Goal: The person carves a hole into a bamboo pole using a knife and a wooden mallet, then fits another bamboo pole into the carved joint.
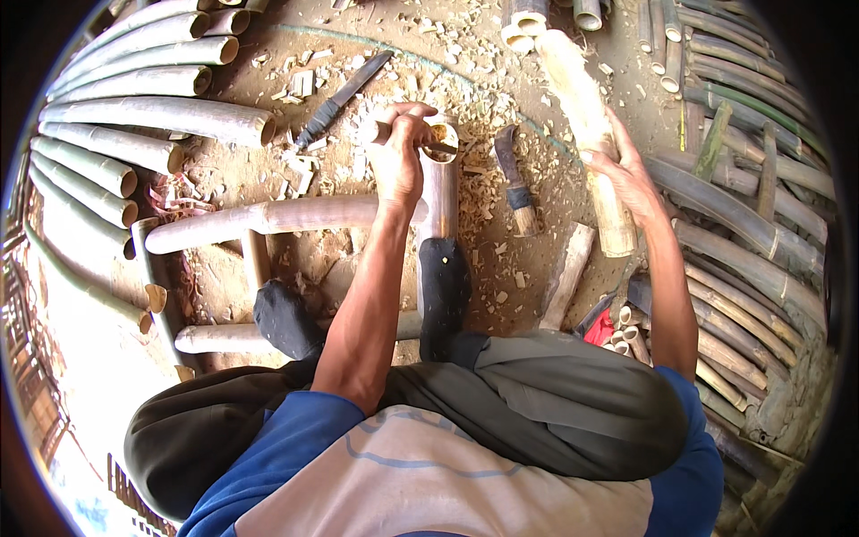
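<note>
Your knees fold beneath you, above the bamboo work.
Your left hand point(398, 161) pinches a small tool point(420, 136) at the upright bamboo tube point(439, 192); right of that tube, your right hand point(626, 174) grips a pale bamboo piece point(586, 116).

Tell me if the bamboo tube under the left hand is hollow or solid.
Hollow: the bamboo tube shows an open round mouth at its far end, beside the left hand.

A pale hollow bamboo tube point(439, 192) stands nearly upright on the chip-strewn ground, a small wooden-handled tool point(407, 134) laid across its open rim. A long, peeled bamboo length point(586, 116) leans tilted just beside it.
</note>
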A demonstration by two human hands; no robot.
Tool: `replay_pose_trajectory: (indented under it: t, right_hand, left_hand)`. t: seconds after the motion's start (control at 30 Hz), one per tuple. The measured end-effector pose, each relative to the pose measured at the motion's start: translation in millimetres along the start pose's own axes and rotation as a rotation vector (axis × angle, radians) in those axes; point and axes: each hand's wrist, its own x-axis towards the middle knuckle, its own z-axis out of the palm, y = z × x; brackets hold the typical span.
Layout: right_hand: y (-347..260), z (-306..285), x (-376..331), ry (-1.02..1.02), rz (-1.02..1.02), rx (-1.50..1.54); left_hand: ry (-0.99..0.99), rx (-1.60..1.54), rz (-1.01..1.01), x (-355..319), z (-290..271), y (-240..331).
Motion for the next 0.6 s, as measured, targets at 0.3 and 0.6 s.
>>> replay_pose_trajectory:
  t: [0.3,0.6]
  right_hand:
    - [-116,68,-10,-0.211,-0.749,-0.445]
    - [-191,88,4,-0.089,-1.362,-0.594]
  left_hand:
    - [-0.012,0.140,0.206,12,-16,-32]
    - [-0.051,0.367,-0.001,9,-13,-23]
